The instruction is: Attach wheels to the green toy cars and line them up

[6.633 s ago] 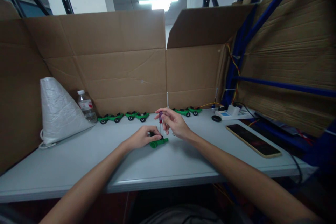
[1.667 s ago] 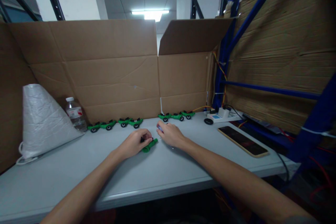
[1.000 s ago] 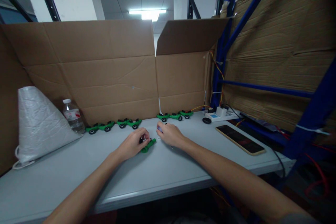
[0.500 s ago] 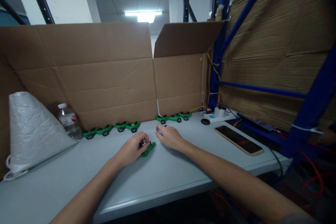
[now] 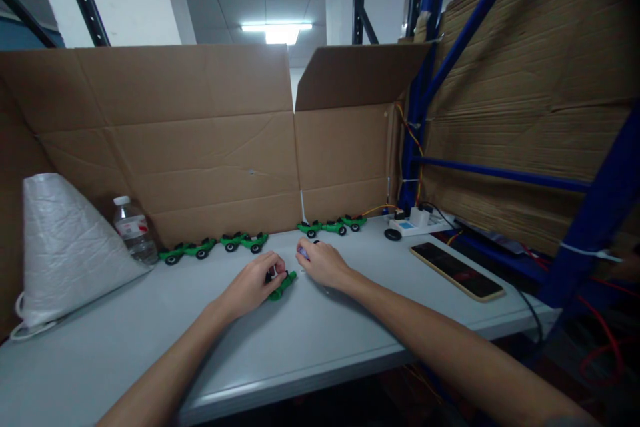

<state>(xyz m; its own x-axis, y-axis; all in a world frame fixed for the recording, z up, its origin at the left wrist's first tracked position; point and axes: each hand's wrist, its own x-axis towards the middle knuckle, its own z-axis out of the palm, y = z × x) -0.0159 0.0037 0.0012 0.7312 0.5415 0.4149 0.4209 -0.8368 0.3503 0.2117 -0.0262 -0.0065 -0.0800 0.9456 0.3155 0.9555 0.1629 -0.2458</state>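
My left hand is closed on a green toy car near the middle of the white table; its fingers hide part of the car. Just to the right, my right hand is closed around a small purplish object, mostly hidden by the fingers. The two hands are apart. Behind them, several green toy cars with black wheels stand in a row along the cardboard, some at the left, some in the middle and some at the right.
At the left are a silvery-white bag and a plastic bottle. A phone lies on the right, near a power strip and a black round object. Cardboard stands behind, beside a blue rack post.
The whole view has shifted slightly. Both hands stay in nearly the same place, with the green car still in my left hand.
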